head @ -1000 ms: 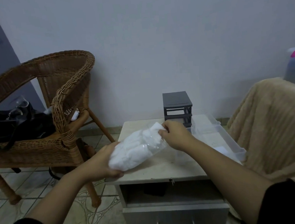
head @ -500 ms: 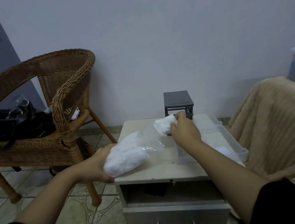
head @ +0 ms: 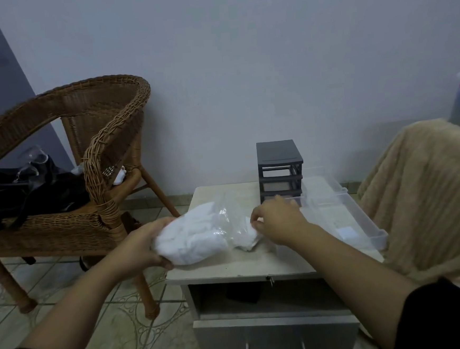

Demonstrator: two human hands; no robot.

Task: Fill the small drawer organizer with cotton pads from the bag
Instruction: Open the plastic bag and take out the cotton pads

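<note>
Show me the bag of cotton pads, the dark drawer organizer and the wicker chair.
bag of cotton pads (head: 190, 240): head view, full white middle.
drawer organizer (head: 279, 154): head view, dark top.
wicker chair (head: 94, 108): head view, woven back.
</note>
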